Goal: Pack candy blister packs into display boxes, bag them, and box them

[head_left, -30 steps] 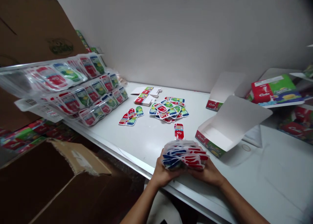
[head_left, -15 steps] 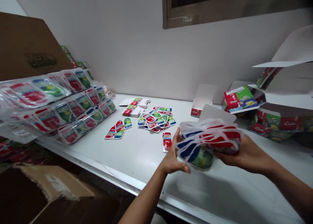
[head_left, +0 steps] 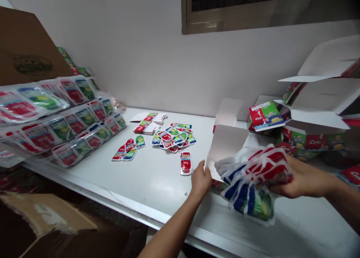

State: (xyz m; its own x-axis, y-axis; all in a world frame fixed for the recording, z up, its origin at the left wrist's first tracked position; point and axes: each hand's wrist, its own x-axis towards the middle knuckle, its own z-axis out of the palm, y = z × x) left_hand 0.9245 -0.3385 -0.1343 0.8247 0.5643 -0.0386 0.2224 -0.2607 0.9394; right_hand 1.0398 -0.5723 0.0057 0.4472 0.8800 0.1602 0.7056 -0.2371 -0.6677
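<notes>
The right hand is closed around one end of a bundle of packets and holds it alone, above the worktop. The bundle hangs in front of an open box and hides a part of it. The left hand is at the left edge of this box, with its fingers bent; whether they really pinch the wall, one cannot tell.

The bundle looks light, but it is loose: the packets are thin, with smooth and probably slippery faces, and the free ends spread like a fan. It would be safer to take it across the middle, on both sides, with even pressure. The box seems thin card, which could bend if pressed hard; a corner is the stiffer place.

Farther on, a single red packet lies apart, then a small group and a larger pile. Behind them are flat cartons and, at the wall, a second open box.

Compared with half a second ago, the left hand has left the bundle and gone to the box. The bundle is now more tilted and more fanned, while the loose packets lie unchanged.
</notes>
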